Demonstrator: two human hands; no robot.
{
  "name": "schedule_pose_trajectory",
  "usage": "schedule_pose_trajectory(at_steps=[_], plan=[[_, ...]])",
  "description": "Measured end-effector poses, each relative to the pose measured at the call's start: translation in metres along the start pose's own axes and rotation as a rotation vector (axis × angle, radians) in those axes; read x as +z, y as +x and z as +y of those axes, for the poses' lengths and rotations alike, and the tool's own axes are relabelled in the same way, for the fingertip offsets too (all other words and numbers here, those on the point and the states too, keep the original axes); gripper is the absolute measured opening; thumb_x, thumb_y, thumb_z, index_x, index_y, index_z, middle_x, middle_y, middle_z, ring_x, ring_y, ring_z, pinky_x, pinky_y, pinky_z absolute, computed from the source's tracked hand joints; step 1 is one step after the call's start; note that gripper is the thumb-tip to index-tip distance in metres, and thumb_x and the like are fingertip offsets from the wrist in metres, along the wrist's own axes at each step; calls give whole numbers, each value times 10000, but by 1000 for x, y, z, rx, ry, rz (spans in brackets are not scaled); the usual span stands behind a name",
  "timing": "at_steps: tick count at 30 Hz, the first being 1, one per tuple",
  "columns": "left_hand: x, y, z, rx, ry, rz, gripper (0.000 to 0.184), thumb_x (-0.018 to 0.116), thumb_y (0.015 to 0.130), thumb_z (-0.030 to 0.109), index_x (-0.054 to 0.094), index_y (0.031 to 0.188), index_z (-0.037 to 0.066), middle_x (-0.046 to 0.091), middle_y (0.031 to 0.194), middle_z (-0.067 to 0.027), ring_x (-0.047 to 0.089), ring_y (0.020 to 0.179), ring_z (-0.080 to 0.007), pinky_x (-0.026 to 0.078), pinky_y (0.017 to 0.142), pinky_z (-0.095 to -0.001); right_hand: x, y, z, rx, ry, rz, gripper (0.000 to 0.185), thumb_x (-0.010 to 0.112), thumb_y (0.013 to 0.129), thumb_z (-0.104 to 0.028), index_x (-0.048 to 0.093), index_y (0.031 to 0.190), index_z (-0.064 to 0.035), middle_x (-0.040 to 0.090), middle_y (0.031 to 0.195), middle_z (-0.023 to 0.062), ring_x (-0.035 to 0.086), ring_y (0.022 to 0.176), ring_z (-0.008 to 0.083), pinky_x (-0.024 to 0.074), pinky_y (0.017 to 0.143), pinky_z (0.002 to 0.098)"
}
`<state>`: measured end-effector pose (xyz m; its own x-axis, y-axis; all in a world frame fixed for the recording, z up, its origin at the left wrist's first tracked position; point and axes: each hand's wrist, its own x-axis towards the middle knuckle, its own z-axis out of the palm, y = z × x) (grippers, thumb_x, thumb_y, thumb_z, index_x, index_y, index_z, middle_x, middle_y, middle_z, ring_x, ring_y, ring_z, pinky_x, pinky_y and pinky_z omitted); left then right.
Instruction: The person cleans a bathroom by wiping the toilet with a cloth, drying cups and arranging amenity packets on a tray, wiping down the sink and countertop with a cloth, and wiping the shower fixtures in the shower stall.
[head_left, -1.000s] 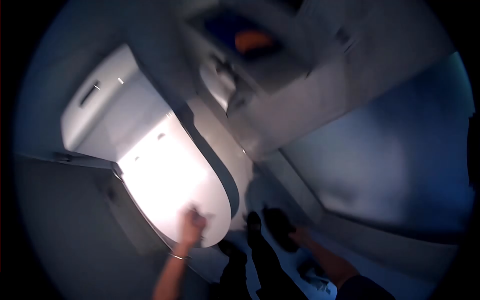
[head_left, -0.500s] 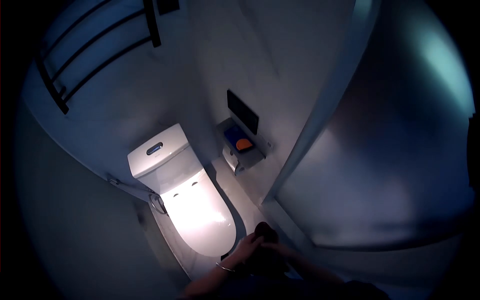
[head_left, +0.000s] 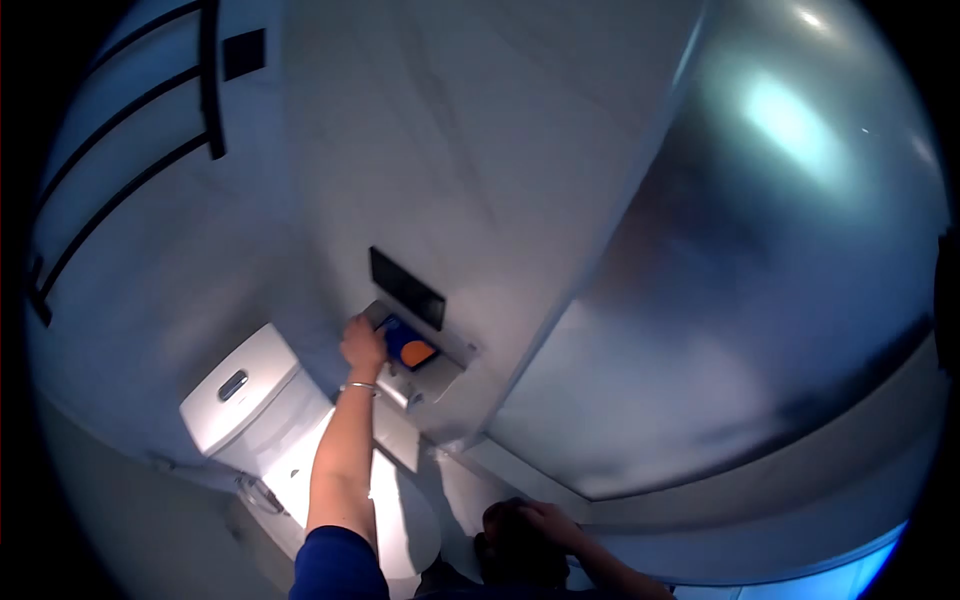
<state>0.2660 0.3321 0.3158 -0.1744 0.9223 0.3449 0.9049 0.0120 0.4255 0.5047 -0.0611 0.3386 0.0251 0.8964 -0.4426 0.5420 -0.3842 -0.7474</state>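
Observation:
My left hand [head_left: 363,345] reaches out to the left end of the wall shelf. Its fingers are bent beside the near edge of a flat blue packet [head_left: 396,337] with an orange patch; whether they grip it is too dark to tell. A thin bracelet [head_left: 362,385] circles the wrist. Low in the view, close to my body, my right hand [head_left: 545,520] is closed against a dark rounded thing [head_left: 505,525], its kind lost in shadow. Below the left forearm stands a white toilet [head_left: 400,545], lid down and brightly lit.
The shelf [head_left: 450,378] sits on the wall above a paper holder, with a black flat panel [head_left: 407,287] just above. A black towel rack [head_left: 140,185] hangs at upper left. On the right rises a frosted glass panel [head_left: 720,330] with a low sill [head_left: 530,468].
My left hand has left the dark rounded thing and stretched forward to the shelf. My right hand stays low with the dark thing. The view has shifted, bringing the toilet lower and further left.

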Motion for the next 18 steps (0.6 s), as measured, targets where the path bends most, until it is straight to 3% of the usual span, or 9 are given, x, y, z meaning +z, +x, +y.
schedule_pose_trajectory(at_steps=[1, 5, 6, 9, 10, 12, 15, 17, 18], plan=[[-11, 8, 3, -10, 89, -229, 426, 676, 763, 316, 567, 1124, 118, 542, 1152, -73, 525, 1057, -305, 441, 829, -463, -1, -1, 3, 22, 19, 31, 451, 442, 901, -410, 565, 1190, -86, 627, 1066, 182, 593, 1007, 323, 435, 892, 378], [-48, 38, 9, -22, -6, -633, 393, 729, 659, 332, 651, 966, 100, 643, 1047, -119, 598, 992, -284, 428, 864, -452, 10, -17, 2, 62, 167, 113, 454, 502, 872, -412, 590, 1143, -58, 638, 1039, 175, 609, 969, 301, 451, 862, 366], [-29, 43, -3, 8, -36, -667, 328, 736, 613, 309, 671, 841, 83, 676, 902, -140, 638, 899, -280, 457, 819, -420, 8, -20, 0, 50, 216, 139, 458, 518, 863, -415, 596, 1129, -50, 639, 1034, 175, 611, 963, 295, 454, 857, 363], [1, 40, -25, 255, -108, -583, 307, 751, 599, 310, 647, 754, 66, 674, 844, -126, 641, 835, -298, 486, 729, -403, 11, -18, 15, 98, 230, 169, 465, 538, 851, -422, 602, 1086, -26, 644, 1001, 177, 613, 948, 287, 458, 843, 359], [-19, 37, -17, 247, -208, -551, 266, 729, 636, 235, 609, 775, 44, 650, 753, -102, 626, 704, -244, 488, 602, -342, 1, -27, -13, 215, 165, 132, 392, 558, 867, -338, 593, 1091, -18, 630, 1021, 132, 581, 953, 202, 445, 839, 324], [-104, 26, 8, 7, -828, -775, 183, 686, 706, 133, 560, 798, 38, 586, 662, -62, 563, 607, -149, 450, 535, -270, 4, -29, -8, 190, 155, 211, 389, 594, 845, -341, 581, 1047, -8, 624, 970, 131, 581, 918, 204, 452, 814, 325], [-238, -13, 19, 22, -1453, -909, 156, 665, 783, 101, 515, 773, 59, 546, 648, -22, 522, 570, -86, 412, 503, -219, -7, -23, -7, 134, 198, 194, 468, 687, 776, -329, 504, 1060, -6, 604, 916, 118, 581, 867, 202, 458, 789, 327], [-166, -19, -46, 128, -716, -916, 167, 680, 748, 124, 536, 779, 47, 588, 658, -75, 584, 603, -169, 448, 524, -289, -11, -23, -12, 82, 231, 194, 528, 714, 750, -325, 471, 1097, -10, 601, 921, 113, 582, 858, 199, 462, 776, 329], [-146, -32, -71, 346, -287, -665, 179, 686, 730, 136, 543, 783, 43, 600, 666, -110, 602, 640, -233, 459, 555, -336, -9, -16, -2, 50, 202, 168, 623, 748, 712, -316, 428, 1163, -31, 601, 946, 95, 586, 848, 189, 470, 744, 328]])
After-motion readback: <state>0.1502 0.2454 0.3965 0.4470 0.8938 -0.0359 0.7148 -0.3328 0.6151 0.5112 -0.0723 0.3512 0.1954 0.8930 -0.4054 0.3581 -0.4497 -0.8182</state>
